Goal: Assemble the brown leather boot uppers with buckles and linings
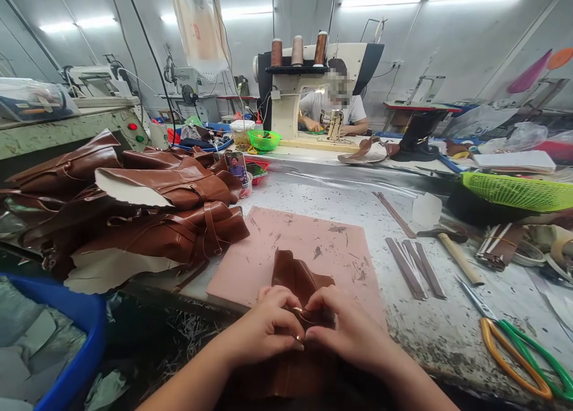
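At six o'clock, left hand [271, 321] and right hand [342, 321] angle inward, fingers clamped on a brown leather piece [289, 272].
Fingers partly hide its metal fitting [294, 309]; shadow dims its lower end.

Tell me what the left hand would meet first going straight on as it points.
Apart from the brown leather piece it handles, the left hand would probably meet the right hand first; depth is unclear.

A workshop, by its sewing machines [284, 117], thread spools [296, 51] and scissors [490, 316].
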Demonstrator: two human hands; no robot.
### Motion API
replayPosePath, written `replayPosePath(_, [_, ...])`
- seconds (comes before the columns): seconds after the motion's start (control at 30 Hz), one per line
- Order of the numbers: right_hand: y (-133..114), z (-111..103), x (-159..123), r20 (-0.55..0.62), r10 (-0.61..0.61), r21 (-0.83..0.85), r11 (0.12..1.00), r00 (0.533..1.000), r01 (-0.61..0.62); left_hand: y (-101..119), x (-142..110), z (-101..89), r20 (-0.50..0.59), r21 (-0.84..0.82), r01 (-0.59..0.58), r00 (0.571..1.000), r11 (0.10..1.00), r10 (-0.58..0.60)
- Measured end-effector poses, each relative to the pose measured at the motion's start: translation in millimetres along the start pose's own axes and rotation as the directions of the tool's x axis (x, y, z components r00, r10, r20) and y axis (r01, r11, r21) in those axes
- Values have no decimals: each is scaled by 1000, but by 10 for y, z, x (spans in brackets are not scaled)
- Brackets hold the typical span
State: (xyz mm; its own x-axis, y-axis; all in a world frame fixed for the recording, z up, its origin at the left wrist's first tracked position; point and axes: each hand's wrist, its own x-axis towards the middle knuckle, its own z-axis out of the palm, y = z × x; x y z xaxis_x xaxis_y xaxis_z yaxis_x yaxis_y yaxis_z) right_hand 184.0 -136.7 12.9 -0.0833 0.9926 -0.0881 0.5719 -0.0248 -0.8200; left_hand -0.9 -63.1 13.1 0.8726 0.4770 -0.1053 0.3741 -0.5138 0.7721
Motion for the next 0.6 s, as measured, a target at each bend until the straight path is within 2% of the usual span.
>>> replayPosePath(0.1, [-6, 11, 11, -28, -10, -23, 1000, 1000, 9, -11, -28, -21, 15, -50, -6, 1000, 999, 7])
replayPosePath(0.2, [13, 13, 28, -39, -130, 13, 991, 991, 130, -30, -55, -72, 51, -100, -58, 997, 993, 63])
replayPosePath(0.27, [31, 7, 33, -36, -184, 58, 981, 982, 186, -31, -47, -101, 37, -150, -48, 998, 988, 54])
replayPosePath(0.4, [72, -9, 19, -36, -147, 115, 982, 988, 151, 30, 48, -126, -56, -227, 108, 991, 968, -124])
replayPosePath(0.5, [105, -27, 0, -59, -132, 161, 977, 989, 140, 95, 134, -135, -8, -186, 77, 997, 980, -79])
replayPosePath(0.6, [120, -54, -9, -62, -136, 113, 983, 989, 142, 119, 176, -144, 30, -92, 24, 999, 995, -22])
